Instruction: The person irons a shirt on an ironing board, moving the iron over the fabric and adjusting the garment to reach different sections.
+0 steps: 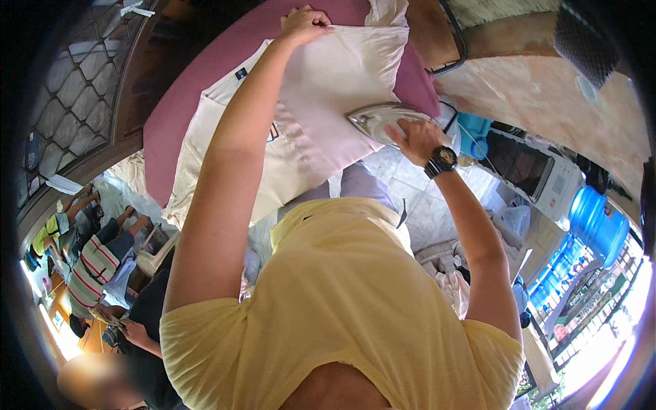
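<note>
Cream in colour, the shirt in the head view lies over a purple board, spread nearer the body from the left hand, which pinches its far edge. The right hand grasps an iron, a black watch just behind that grip.

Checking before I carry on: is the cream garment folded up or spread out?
Spread out: the cream garment lies broad across the purple board, left hand at its far edge. Folds underneath: cannot tell.
</note>
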`<state>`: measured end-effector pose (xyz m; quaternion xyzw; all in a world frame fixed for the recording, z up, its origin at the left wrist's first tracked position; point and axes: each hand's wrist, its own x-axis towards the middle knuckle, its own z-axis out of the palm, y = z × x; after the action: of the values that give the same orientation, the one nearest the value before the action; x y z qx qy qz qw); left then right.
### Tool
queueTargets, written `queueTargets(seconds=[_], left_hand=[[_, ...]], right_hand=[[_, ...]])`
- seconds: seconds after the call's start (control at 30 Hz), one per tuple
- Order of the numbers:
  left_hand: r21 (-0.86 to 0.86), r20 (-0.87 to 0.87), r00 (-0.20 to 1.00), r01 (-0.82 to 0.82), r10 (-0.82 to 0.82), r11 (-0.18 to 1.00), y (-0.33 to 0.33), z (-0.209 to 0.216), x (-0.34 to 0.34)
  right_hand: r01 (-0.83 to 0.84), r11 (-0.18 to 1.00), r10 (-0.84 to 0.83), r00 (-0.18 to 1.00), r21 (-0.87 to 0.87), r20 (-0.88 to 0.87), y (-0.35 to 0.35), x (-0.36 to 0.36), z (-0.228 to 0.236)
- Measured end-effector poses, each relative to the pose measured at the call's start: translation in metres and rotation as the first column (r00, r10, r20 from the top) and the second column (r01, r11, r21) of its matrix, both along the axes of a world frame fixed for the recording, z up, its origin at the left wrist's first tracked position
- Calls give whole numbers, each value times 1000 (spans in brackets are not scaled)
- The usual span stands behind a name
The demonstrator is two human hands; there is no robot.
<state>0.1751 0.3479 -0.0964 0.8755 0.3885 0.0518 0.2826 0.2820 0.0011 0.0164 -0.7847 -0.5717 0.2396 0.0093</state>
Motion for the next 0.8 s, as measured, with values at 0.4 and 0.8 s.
queueTargets(seconds=[0.4, 0.8], left_hand=[[260, 248, 893, 311, -375, 914, -96, 53, 17], [26, 399, 854, 354, -334, 935, -246, 45, -19]], right_hand=[[623, 781, -599, 732, -37, -323, -81, 114, -5], [509, 811, -527, 849, 287, -16, 103, 192, -7]])
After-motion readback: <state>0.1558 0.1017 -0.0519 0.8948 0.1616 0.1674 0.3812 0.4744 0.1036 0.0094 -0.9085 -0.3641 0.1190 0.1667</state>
